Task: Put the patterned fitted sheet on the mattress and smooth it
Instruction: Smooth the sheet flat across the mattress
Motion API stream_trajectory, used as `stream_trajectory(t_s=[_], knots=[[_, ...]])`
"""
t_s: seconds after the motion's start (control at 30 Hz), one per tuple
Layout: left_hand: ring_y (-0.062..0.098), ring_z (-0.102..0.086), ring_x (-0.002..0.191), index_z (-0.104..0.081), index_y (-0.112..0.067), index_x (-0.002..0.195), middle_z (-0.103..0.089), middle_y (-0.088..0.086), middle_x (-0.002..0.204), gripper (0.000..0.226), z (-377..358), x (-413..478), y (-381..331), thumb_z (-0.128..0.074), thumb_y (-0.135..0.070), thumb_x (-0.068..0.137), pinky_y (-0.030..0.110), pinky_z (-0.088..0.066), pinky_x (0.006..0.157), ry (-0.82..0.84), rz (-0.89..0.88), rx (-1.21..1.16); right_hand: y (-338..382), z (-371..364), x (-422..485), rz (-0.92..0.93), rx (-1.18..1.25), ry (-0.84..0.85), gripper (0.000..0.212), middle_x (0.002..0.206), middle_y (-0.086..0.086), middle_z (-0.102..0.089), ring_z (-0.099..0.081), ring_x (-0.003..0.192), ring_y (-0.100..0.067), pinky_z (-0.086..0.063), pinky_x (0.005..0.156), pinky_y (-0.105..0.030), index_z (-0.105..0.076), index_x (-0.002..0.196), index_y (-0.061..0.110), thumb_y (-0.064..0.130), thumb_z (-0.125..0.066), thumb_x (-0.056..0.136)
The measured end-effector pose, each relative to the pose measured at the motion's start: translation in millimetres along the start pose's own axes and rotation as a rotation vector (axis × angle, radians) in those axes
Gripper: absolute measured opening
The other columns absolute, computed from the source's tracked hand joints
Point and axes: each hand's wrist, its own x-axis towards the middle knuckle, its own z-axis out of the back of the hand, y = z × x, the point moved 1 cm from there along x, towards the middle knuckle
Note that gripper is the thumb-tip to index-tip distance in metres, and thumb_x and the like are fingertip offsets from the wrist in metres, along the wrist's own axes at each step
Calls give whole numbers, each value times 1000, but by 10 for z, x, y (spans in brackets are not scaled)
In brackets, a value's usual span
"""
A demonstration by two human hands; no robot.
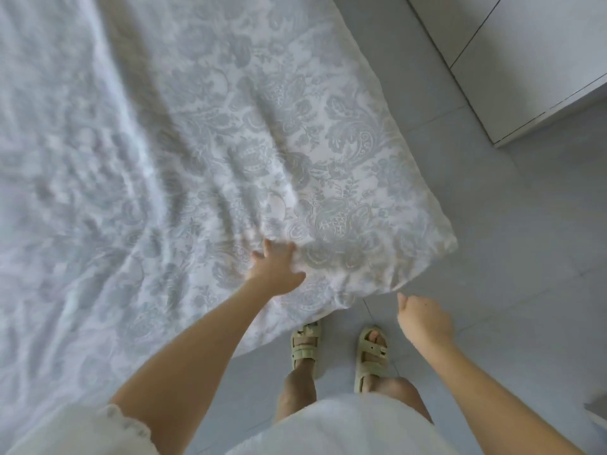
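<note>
The patterned fitted sheet [197,126] is lying spread over the mattress, which is hidden beneath it, and it is covering the rounded corner just ahead and to the right of the left hand [274,270]. The left hand is resting flat on the sheet with its fingers straight and spread apart, pressing down on the cloth and gripping nothing. Wrinkles are fanning away from this hand, running ahead of it and off to its left, while the cloth to its right, toward the corner, is lying smoother. The sheet's lower edge is hanging down the side of the bed just behind and to the right of the left hand. The right hand [423,320] is hovering over the grey tiled floor [492,224], just beside that hanging edge, with its fingers loosely curled and holding nothing; whether its thumb is touching the cloth is not clear. Between the two hands and a little behind them, the person is standing in pale green sandals [305,346], wearing a white garment [345,428]. A white cabinet [525,60] is standing well ahead of the right hand.
</note>
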Motion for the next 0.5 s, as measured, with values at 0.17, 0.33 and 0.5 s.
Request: stream_trajectory(t_s=[0.17, 0.33, 0.5], knots=[[24, -62, 97, -51, -17, 131, -61, 7, 122, 40, 802, -360, -292, -40, -33, 97, 31, -52, 78, -191, 67, -295, 282, 1175, -48, 313, 50, -307, 40, 55, 0, -40, -44, 59, -23, -23, 46, -27, -47, 66, 12, 24, -30, 100], [26, -62, 89, -56, -14, 121, -64, 9, 111, 33, 1368, -660, -934, -42, -29, 96, 32, -51, 77, -304, 111, -375, 112, 2352, -31, 595, 159, -345, 33, 57, -3, -44, -42, 60, -25, -26, 49, -30, -42, 64, 12, 19, -41, 96], [23, -59, 77, -58, -9, 116, -64, 8, 99, 30, 1750, -997, -1681, -44, -25, 95, 38, -56, 81, -527, 249, -654, -465, 3508, -49, 900, 92, -373, 28, 66, -5, -55, -49, 65, -27, -34, 56, -32, -60, 79, 9, 21, -41, 96]])
